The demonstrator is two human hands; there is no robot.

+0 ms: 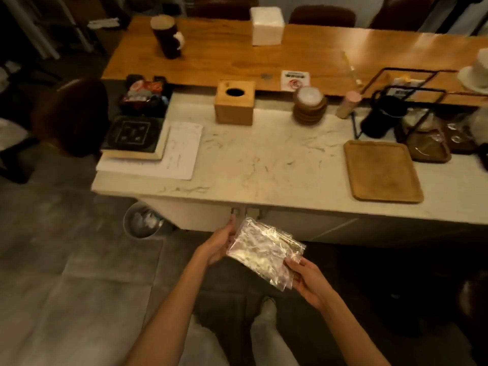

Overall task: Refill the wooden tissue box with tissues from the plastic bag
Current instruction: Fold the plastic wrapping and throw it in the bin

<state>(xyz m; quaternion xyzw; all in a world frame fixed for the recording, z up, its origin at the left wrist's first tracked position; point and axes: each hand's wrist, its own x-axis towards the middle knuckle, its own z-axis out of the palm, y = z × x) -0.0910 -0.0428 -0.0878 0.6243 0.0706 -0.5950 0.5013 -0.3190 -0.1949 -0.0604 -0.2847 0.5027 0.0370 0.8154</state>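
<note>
Plastic: you hold a clear crinkled bag (264, 250) of tissues in the air, short of the near edge of the tabletop (264, 165), above the floor.
Left hand (220, 243): closed on the bag's left edge, fingers curled round it.
Right hand (307, 277): clamped on the bag's near right corner, thumb on top.
Box (234, 102): wooden, upright at the back of the tabletop, well apart from the bag; the round hole on top looks dark, no tissue showing.
Progress: by my judgement the refill has not begun; bag looks unopened, though the seal is too blurred to confirm.
Handling: expect a light, soft, squashy pack under a slick film. It will flex and may slip if pinched at one corner only.
Grip advice: hold the tissue stack through the film, not the loose flaps.
Risk: tearing the film hard could spill tissues to the floor.
Nearby: tray (383, 171) on the right.
</note>
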